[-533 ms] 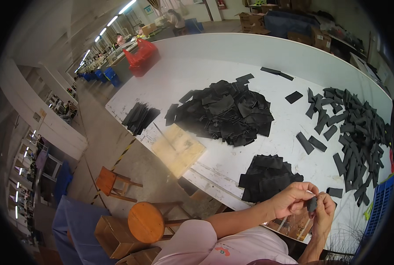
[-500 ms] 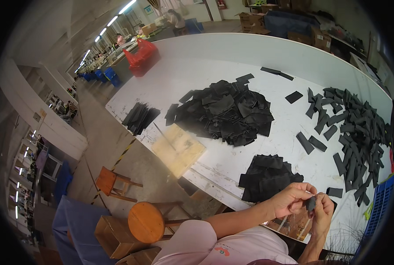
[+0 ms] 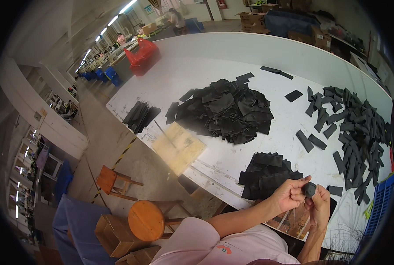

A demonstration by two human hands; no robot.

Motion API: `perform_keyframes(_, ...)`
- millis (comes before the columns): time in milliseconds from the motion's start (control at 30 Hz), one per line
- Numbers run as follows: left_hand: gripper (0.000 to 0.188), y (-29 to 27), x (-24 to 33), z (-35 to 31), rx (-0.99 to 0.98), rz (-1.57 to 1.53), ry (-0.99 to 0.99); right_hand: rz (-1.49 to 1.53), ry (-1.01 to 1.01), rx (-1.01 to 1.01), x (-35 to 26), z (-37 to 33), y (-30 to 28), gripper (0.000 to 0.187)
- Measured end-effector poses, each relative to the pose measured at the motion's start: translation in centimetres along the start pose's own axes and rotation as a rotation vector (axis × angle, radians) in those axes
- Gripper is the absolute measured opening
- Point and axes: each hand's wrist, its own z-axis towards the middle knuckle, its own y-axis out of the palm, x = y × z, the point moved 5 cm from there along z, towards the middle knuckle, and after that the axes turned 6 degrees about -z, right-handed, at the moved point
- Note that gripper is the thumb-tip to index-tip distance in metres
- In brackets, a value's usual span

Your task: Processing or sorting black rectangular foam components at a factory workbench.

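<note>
Between both hands, above the table's front edge, is a small black fabric piece [image 3: 309, 190] with its rounded end showing. My left hand [image 3: 290, 194] pinches it from the left. The fingers of my right hand [image 3: 319, 204] close on its other side and partly hide it. Just left of my hands lies a stack of flat black fabric pieces [image 3: 267, 173]. A single black strip [image 3: 334, 191] rests on the table right of my right hand. Farther right spreads a heap of narrow, folded-looking black pieces [image 3: 356, 132].
A large pile of flat black pieces [image 3: 232, 110] covers the middle of the white table [image 3: 179, 70]. Beyond a wooden board with a rod [image 3: 179, 152] lies a smaller black bundle [image 3: 140, 117]. A red bag [image 3: 142, 57] sits far left; a blue crate [image 3: 380, 207] stands at right.
Both hands have risen slightly and turned the fabric piece, so its rounded end now faces up. The piles on the table look the same.
</note>
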Motion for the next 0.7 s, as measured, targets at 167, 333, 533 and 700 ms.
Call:
perform_keyframes(167,0.016,-2.2,0.2,0.3,-0.016,0.163,0.025,0.064,0.040,0.003,1.9,-0.6,-0.9,0.026)
perform_keyframes(333,0.019,0.5,-0.2,-1.2,-0.139,0.571,0.192,0.007,0.002,-0.069,1.1,-0.2,-0.9,0.027)
perform_keyframes(533,0.021,2.8,-1.1,-2.8,-0.246,1.063,0.346,-0.030,-0.057,-0.087,1.9,-0.2,-2.4,0.023)
perform_keyframes(700,0.017,-0.3,-0.4,-1.9,-0.098,0.749,0.189,0.049,-0.018,-0.031,3.6,-0.9,-2.0,0.014)
